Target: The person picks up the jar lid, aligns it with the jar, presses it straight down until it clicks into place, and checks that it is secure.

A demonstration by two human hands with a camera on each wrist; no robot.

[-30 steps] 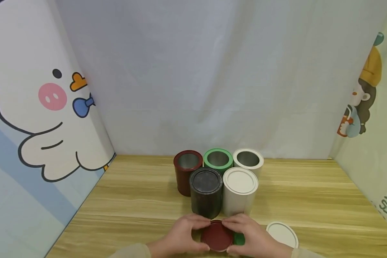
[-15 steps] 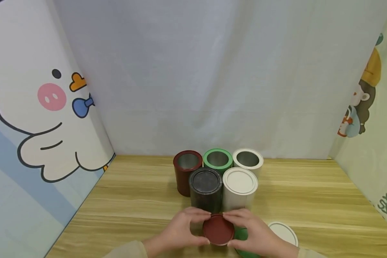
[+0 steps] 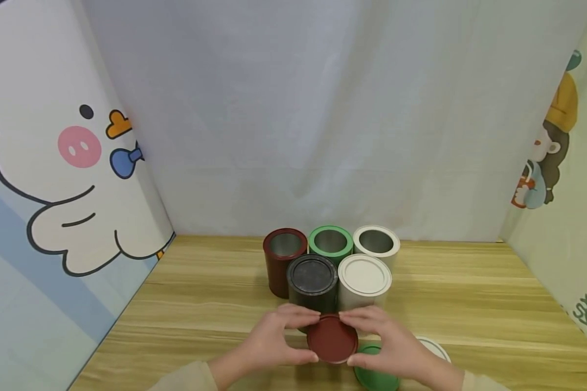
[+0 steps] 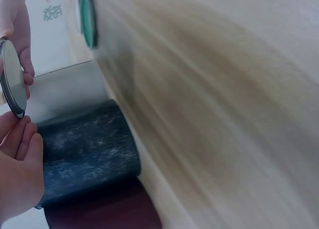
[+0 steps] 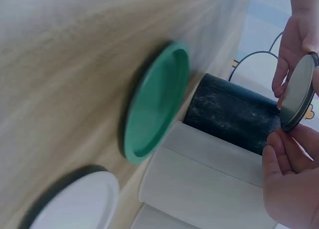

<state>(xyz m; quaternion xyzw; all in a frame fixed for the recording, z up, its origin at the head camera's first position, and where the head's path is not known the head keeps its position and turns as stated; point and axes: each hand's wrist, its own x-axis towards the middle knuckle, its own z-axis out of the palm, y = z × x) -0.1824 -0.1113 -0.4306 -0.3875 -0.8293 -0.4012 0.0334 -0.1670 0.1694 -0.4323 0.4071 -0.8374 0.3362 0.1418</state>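
Both hands hold a dark red tin lid (image 3: 332, 339) level above the table. My left hand (image 3: 274, 339) pinches its left edge, thumb at the near side and fingers at the far side. Opposite it, my right hand (image 3: 393, 347) pinches the right edge the same way. The wrist views show the lid's grey metallic underside (image 5: 299, 92). Just beyond the hands stand a black can (image 3: 313, 277) and a white can (image 3: 364, 274), both lidded. Behind them are three topless cans: a dark red can (image 3: 277, 271), a green can (image 3: 330, 254) and a white can (image 3: 391, 259).
A green lid (image 3: 376, 374) lies on the wooden table (image 3: 200, 304) below my right hand. A white lid (image 3: 435, 349) lies farther right, partly hidden by that hand. A pale curtain (image 3: 293, 136) closes off the back, with printed cloths at both sides.
Both hands have lifted the dark red lid up and away from the green lid, toward the cans. More of the green lid shows, and the right hand now covers more of the white lid.
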